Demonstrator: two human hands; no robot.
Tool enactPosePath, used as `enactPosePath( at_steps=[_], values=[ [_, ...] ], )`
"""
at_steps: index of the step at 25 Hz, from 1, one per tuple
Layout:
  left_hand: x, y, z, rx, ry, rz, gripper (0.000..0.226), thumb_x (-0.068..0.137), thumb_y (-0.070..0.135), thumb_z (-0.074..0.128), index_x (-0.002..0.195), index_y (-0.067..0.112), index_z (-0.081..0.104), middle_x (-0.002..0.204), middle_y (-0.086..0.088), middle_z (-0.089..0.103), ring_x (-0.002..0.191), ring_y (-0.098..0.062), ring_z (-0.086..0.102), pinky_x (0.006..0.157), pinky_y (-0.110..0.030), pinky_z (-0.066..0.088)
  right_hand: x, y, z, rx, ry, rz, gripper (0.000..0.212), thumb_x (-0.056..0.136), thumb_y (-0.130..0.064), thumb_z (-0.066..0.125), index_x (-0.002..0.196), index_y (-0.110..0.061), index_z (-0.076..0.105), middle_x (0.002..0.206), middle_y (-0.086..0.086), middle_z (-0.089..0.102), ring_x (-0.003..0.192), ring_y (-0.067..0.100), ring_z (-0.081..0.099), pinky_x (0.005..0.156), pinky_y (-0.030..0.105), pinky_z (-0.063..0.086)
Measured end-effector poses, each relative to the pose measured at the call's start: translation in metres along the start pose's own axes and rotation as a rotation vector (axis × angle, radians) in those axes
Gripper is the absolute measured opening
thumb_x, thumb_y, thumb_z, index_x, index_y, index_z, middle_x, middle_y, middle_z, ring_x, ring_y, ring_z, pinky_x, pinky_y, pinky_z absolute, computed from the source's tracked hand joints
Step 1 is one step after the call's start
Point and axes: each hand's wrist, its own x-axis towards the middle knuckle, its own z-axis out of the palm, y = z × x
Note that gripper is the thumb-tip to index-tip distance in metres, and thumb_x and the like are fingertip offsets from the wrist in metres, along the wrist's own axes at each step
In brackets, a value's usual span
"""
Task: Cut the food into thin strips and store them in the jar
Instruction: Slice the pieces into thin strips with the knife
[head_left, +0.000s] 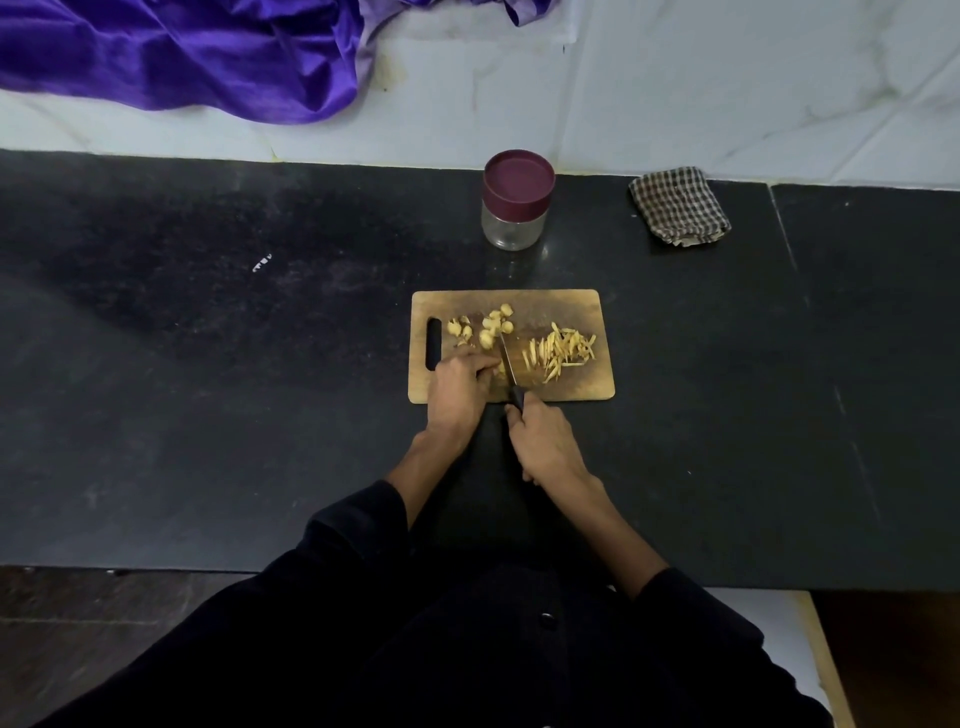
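Head view: left hand (460, 382) pins a piece for slicing; right hand (543, 441) grips knife (506, 361); strips (561, 351) piled aside; jar (517, 200) lidded.

We see only tip of food piece (500, 368) under left hand (459, 387). Right hand (545, 441) hides most of knife handle (517, 399). Purple cloth (182, 52) cut off by top edge.

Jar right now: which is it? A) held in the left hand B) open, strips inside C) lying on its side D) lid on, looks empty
D: the jar stands upright behind the cutting board with its maroon lid on, the glass shows nothing inside, and the cut strips lie on the board.
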Motion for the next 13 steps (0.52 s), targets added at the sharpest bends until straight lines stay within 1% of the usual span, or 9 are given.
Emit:
enactPosePath(
  at_steps=[2,5,9,13],
  values=[
    [0.0,0.0,0.0,0.002,0.0,-0.003,0.022,0.086,0.002,0.063,0.105,0.009,0.072,0.109,-0.005,0.066,0.096,-0.016,0.063,0.088,-0.021,0.047,0.001,0.0,0.002,-0.008,-0.001,-0.002,0.018,0.104,-0.033,0.04,0.098,-0.016,0.042,0.096,0.016,0.066,0.084,0.035,0.069,0.076,0.052,0.057],
    [0.0,0.001,0.0,-0.001,0.005,-0.014,0.021,0.086,0.003,0.063,0.105,0.008,0.072,0.109,-0.005,0.067,0.095,-0.015,0.063,0.086,-0.018,0.045,0.001,-0.001,0.003,-0.025,-0.003,0.006,0.021,0.104,-0.032,0.04,0.103,-0.012,0.046,0.101,0.018,0.065,0.085,0.037,0.068,0.075,0.054,0.057],
    [0.0,0.001,0.0,-0.005,0.006,-0.011,0.02,0.086,0.004,0.063,0.104,0.008,0.072,0.108,-0.005,0.066,0.093,-0.016,0.064,0.086,-0.026,0.051,-0.002,0.003,0.002,-0.039,-0.043,0.036,0.027,0.104,-0.031,0.04,0.113,-0.007,0.05,0.106,0.017,0.064,0.089,0.035,0.068,0.077,0.052,0.057],
    [0.0,0.0,0.0,0.004,0.001,-0.015,0.021,0.086,0.005,0.064,0.105,0.01,0.072,0.109,-0.004,0.066,0.093,-0.015,0.063,0.086,-0.023,0.05,-0.013,0.015,0.005,-0.066,-0.063,0.053,0.025,0.105,-0.03,0.04,0.111,-0.009,0.05,0.107,0.015,0.064,0.096,0.033,0.066,0.081,0.05,0.056]
  ],
)
